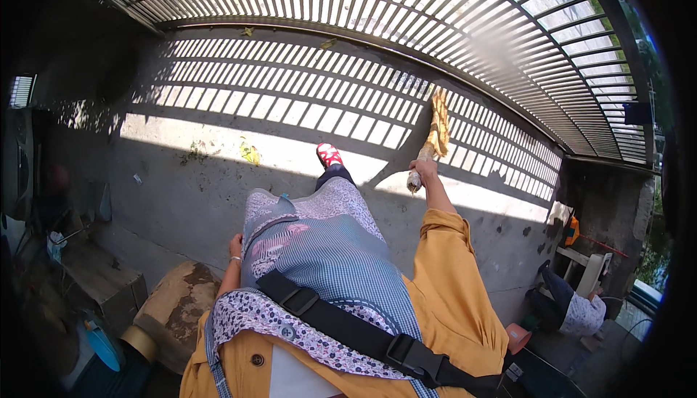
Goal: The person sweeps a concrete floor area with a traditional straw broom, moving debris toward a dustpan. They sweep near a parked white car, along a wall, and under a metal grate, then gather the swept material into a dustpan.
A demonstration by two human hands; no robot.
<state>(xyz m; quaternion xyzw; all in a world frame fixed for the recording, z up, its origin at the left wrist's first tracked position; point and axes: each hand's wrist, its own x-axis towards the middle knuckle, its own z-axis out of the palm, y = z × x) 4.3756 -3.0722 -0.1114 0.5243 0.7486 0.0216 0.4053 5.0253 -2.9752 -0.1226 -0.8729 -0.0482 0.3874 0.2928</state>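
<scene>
Right now your right hand (425,171) is stretched out ahead of you on the right, its fingers wrapped around the pale handle end of a straw broom (434,139). That broom points away from you, with its yellowish bristles on the sunlit concrete floor (203,180) near the curved metal railing (406,6) on the far side. Your left hand (236,247) hangs close by your left hip, touching the edge of your checked apron (334,253); only its back and a bracelet show, so you cannot tell whether it is open or closed. Your foot in a red shoe (329,155) is planted ahead of you in the sun, just left of the broom handle. A yellow leaf (250,152) lies on the floor further left. Near your left side sits a weathered stone block (178,303). To the near right another person (573,307) crouches beside a white stool (588,267).
</scene>
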